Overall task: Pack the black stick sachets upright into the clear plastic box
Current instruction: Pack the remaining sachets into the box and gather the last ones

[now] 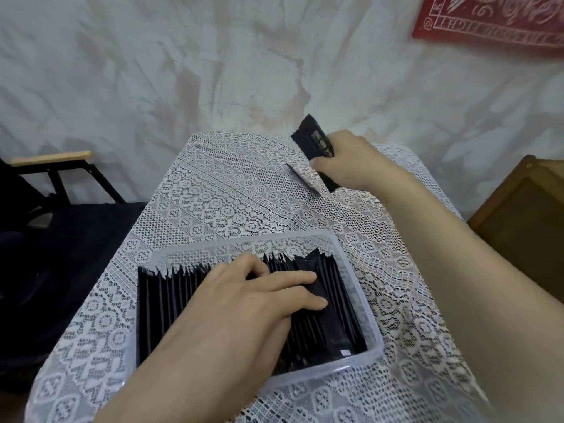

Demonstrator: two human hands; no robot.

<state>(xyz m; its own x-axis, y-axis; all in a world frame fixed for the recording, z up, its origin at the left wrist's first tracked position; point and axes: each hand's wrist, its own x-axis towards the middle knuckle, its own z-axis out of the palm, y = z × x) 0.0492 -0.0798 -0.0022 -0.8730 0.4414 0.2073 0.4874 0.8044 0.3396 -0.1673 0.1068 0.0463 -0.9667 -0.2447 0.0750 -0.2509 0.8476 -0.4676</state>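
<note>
Black stick sachets (171, 288) stand on edge in the clear plastic box (374, 325), left hand (244, 303) pressing flat on them, while the right hand (351, 161) grips a bundle (311, 135) pointing away-left.

Middle of the packed sachets (171, 288) and the box's (370, 319) near-left corner hidden under the left hand (244, 303). Lower part of the bundle (314, 138) covered by the right hand (348, 163); print on it too blurred to read. Red cloth (494, 19) cut off by the top and right edges.
</note>
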